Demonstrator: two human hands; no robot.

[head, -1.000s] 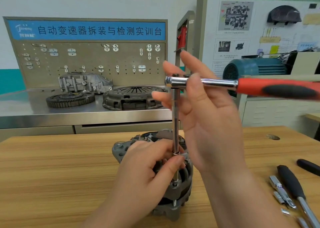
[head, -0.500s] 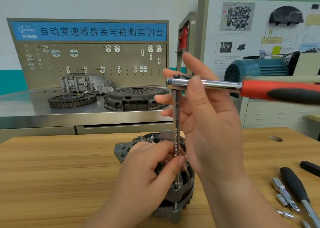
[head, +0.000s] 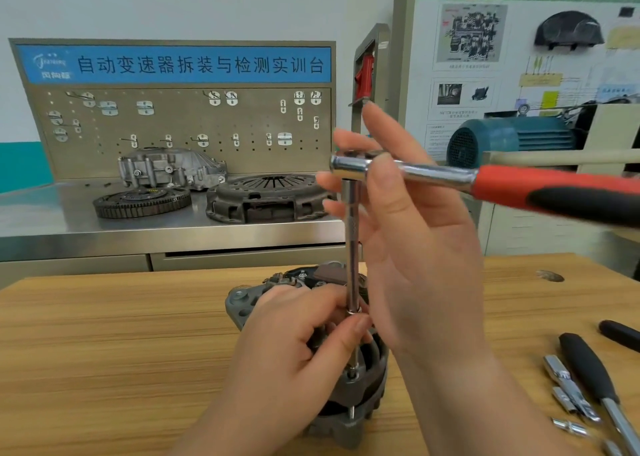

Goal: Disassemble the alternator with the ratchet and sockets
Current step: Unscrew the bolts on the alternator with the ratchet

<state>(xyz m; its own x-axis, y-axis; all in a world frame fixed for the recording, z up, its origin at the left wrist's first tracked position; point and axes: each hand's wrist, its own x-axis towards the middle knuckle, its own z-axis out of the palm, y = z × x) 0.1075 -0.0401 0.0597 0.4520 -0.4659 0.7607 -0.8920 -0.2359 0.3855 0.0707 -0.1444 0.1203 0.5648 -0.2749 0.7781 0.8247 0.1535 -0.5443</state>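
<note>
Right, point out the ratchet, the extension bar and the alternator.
ratchet (head: 502,185): head view, on the red handle near the chrome shank.
extension bar (head: 352,248): head view, on the middle of its upright shaft.
alternator (head: 367,383): head view, on the lower side of its housing.

Flywheel (head: 142,203), clutch cover (head: 268,192), pegboard (head: 180,123) behind

Automotive training workshop: pegboard (head: 180,126) with blue sign (head: 201,65), clutch plate (head: 266,196) and flywheel (head: 142,203) on steel bench (head: 52,220), instructional display board (head: 519,57).
</note>
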